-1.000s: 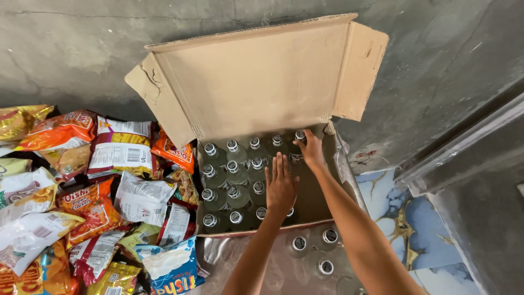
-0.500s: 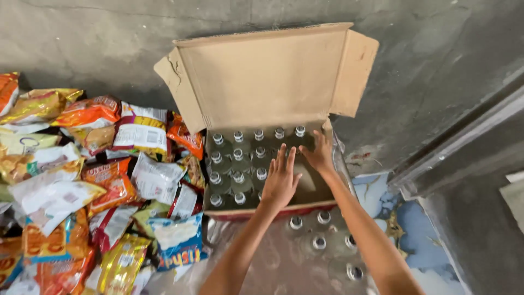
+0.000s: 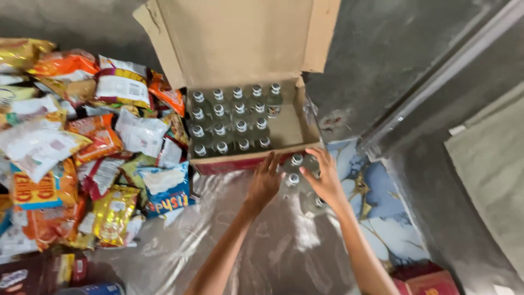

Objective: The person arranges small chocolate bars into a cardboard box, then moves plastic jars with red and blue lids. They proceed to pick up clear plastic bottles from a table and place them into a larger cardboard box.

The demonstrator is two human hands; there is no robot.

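Fingers: left hand (image 3: 265, 183) spread loose, right hand (image 3: 326, 180) curled around loose bottles (image 3: 295, 170), lower centre.
Box (image 3: 284, 131): upper centre, capped bottles in rows.
Snack bags (image 3: 93, 147): left.

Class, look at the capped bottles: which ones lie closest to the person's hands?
The few bottles outside the cardboard box, on the plastic sheet between the left hand and right hand; the rest stand inside.

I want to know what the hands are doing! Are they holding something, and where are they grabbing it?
Both hands reach for small capped bottles in front of the cardboard box. The right hand curls around one; the left hand lies open beside them. A firm hold cannot be told.
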